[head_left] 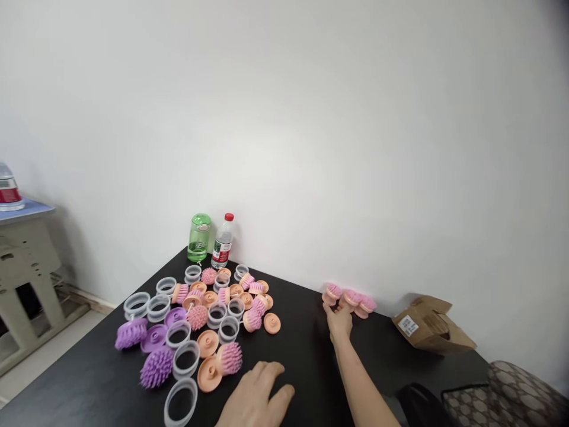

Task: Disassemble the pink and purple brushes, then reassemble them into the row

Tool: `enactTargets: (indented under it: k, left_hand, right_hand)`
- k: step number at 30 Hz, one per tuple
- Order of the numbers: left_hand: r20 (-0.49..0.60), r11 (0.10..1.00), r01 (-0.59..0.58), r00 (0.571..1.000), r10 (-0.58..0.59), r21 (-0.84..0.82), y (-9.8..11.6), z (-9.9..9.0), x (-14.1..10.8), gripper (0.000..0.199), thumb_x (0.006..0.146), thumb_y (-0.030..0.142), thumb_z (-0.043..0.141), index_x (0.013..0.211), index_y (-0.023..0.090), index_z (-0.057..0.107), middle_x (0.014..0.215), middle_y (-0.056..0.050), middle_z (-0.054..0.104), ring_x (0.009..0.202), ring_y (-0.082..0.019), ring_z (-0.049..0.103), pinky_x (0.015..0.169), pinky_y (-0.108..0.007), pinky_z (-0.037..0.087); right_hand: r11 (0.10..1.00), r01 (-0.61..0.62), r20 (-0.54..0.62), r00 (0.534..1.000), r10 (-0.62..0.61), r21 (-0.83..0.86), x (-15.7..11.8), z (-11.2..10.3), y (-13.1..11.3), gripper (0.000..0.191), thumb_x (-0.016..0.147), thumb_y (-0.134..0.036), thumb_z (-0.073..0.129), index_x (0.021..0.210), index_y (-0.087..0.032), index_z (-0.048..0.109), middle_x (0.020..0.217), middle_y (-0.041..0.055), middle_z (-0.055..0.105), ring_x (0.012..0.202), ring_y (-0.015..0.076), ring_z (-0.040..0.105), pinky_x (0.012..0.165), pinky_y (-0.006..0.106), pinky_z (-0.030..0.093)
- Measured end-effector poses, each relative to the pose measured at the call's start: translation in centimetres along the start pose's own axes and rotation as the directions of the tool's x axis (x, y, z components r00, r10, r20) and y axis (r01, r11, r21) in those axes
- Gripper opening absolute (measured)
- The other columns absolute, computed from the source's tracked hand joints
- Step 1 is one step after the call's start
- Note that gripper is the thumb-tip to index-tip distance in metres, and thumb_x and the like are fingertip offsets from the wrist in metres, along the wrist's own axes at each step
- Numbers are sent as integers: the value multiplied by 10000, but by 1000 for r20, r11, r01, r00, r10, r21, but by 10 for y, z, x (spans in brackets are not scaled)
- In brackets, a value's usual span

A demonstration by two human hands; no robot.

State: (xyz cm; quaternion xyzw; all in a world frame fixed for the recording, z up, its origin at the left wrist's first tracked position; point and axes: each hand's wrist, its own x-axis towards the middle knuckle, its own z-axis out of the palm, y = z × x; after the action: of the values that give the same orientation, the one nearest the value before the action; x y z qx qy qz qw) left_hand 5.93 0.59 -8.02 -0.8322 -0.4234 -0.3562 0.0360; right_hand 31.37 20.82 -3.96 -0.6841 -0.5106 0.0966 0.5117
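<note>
Against the wall, several pink bristle brushes with peach bases (349, 297) stand in a row on the black table. My right hand (339, 322) reaches to them, its fingers closed around the base of the left brush (331, 293). Near the front edge my left hand (258, 396) hovers with fingers apart and nothing in it, just right of a pink brush (230, 358). Spread over the table's left part are clear rings (181, 402), peach discs (272, 323), purple discs (155, 338), pink bristle heads and purple bristle heads (157, 367).
A green bottle (198, 238) and a red-capped water bottle (223, 242) stand at the back by the wall. A brown paper bag (432, 325) lies at the right, with a patterned mesh item (471, 405) in front. Another desk (26, 212) holds a bottle (9, 190) at far left.
</note>
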Motion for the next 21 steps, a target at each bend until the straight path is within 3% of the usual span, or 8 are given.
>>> enactTargets:
  k: [2,4,6,8,11,15,18,21]
  left_hand:
    - [131,1000,-20,991,20,4,5,-11,7,301,802,240,737,1087,253,641,1072,-88,665,869,-250,621,713,-328,476]
    - [315,998,-67,947,70,-23,9,-26,16,420,716,329,830,1071,213,639,999,-85,677,819,-251,616,680,-332,457]
    - [459,997,-74,885,72,-14,14,-42,23,497,641,368,885,1031,180,641,943,-85,685,794,-259,621,668,-341,449]
    - [506,999,-48,861,39,4,17,-56,28,437,661,350,876,976,167,635,922,-81,690,799,-256,627,687,-345,445]
    - [439,1000,-1,898,4,-7,17,-70,30,264,774,294,796,936,183,620,911,-46,694,820,-230,629,734,-344,442]
    - [244,994,112,964,-109,-2,8,-80,31,168,822,228,749,928,197,623,909,-22,694,860,-220,617,746,-333,438]
    - [136,973,232,963,-232,17,-1,-92,35,117,834,181,722,903,191,628,909,-28,685,880,-225,607,749,-337,444]
    - [74,936,339,935,-346,94,-10,-107,40,129,842,163,692,953,190,633,967,-47,673,916,-252,594,777,-372,452]
  right_hand:
    - [998,59,110,992,-58,-14,-24,6,-5,328,948,-336,628,1229,-170,594,1237,89,626,1041,231,650,875,439,560]
    - [991,133,229,964,-133,16,-54,13,-13,300,906,-322,662,1156,-157,636,1170,105,662,1024,246,661,865,421,568]
    - [971,228,346,908,-237,65,-83,21,-24,321,842,-321,689,1124,-172,660,1139,103,689,1044,265,664,874,401,574]
    - [942,317,420,845,-333,108,-107,28,-35,401,803,-351,693,1170,-196,652,1204,93,682,1130,283,629,953,421,542]
    - [905,404,470,779,-415,131,-127,35,-49,456,795,-397,667,1199,-186,643,1270,124,659,1210,330,570,1047,497,462]
    - [874,463,523,714,-465,145,-131,31,-57,326,868,-430,561,1052,-196,692,1108,136,712,1083,345,613,979,526,489]
    - [860,488,549,681,-484,153,-133,17,-54,288,889,-443,545,995,-220,694,1035,113,717,1023,333,630,923,510,518]
    - [856,496,555,676,-485,144,-142,2,-45,289,893,-443,552,1033,-225,679,1056,113,708,1040,329,636,901,492,538]
